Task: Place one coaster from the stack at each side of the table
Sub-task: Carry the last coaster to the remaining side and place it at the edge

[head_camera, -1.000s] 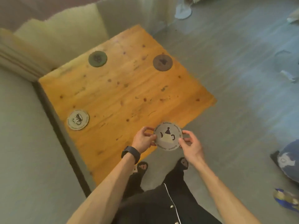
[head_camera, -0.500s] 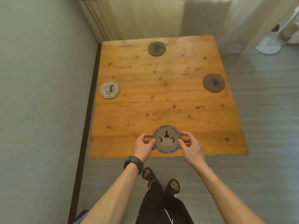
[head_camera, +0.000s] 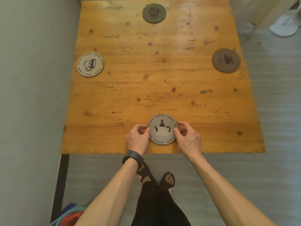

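Note:
A round grey coaster with a teapot picture [head_camera: 162,129] is over the near edge of the square wooden table [head_camera: 162,75]. My left hand [head_camera: 137,139] pinches its left rim and my right hand [head_camera: 187,137] pinches its right rim. Whether it rests on the wood or hovers just above, I cannot tell. A pale coaster with a mug picture [head_camera: 90,64] lies at the left side. A dark green coaster [head_camera: 154,13] lies at the far side. At the right side lies a brown coaster [head_camera: 226,60]. No stack is in view.
A grey wall [head_camera: 32,79] runs close along the table's left edge. A white fan base [head_camera: 284,28] stands on the floor at the far right. My feet in dark sandals [head_camera: 156,176] are below the near edge. A coloured bag [head_camera: 70,216] lies at bottom left.
I have walked around from the table's corner to its near side. Both hands carried the teapot coaster forward from beyond the edge to over the near edge of the table.

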